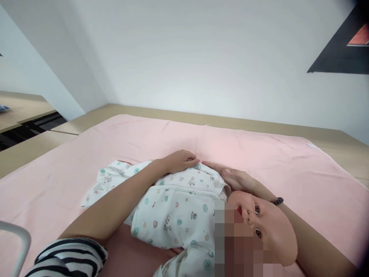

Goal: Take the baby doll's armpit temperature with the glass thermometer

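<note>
A baby doll (276,227) lies on its back on a pink cloth (161,134), its head toward the right. It wears a white garment (173,207) printed with green dots and small animals. My left hand (180,161) reaches across the doll's body and rests on the garment's far side, fingers extended and slightly bent. By the doll's far shoulder, my right hand (235,179) touches the garment edge with its fingers stretched out toward my left fingertips. The right forearm passes behind the doll's head. Part of the doll's face and neck is blurred out.
The pink cloth covers a wooden table (325,134) set against a white wall (201,57). A pale curved rail (24,238) stands at the lower left. Another wooden surface (23,105) is at the far left, and a dark-framed panel (343,57) hangs upper right.
</note>
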`<state>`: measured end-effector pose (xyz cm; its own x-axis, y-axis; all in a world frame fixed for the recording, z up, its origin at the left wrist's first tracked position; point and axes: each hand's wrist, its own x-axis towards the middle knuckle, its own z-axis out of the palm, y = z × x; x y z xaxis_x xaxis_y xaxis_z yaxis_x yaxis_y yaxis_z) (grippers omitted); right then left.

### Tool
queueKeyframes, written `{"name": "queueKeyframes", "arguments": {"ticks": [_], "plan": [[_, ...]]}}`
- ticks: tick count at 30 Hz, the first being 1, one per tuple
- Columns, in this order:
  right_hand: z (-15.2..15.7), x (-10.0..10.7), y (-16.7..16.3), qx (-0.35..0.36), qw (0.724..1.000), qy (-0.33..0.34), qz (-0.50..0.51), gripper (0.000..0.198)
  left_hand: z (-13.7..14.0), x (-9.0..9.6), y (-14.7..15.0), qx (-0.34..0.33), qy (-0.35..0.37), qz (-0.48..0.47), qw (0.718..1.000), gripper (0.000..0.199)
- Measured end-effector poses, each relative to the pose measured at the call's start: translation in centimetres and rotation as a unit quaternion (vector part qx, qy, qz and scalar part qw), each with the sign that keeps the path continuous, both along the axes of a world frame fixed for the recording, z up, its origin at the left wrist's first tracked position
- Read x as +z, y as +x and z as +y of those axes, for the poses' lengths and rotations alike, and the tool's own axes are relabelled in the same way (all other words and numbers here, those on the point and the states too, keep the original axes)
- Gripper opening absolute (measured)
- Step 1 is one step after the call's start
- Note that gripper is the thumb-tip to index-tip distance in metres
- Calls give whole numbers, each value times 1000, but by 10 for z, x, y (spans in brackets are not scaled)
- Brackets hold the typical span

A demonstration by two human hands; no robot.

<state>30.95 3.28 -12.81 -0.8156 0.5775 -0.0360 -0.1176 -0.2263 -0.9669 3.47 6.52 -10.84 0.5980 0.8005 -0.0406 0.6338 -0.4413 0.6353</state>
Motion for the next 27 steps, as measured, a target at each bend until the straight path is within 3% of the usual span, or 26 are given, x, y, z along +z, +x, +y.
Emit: {"name": "queueKeyframes", "arguments": {"ticks": [19,27], "plan": [[0,-3,2,-15,1000,-27,-2,51,0,-1,0,-3,1,3,1000,46],[16,-28,5,-30,999,-30,30,53,1,-3,0,-11,8,2,1000,46]]}}
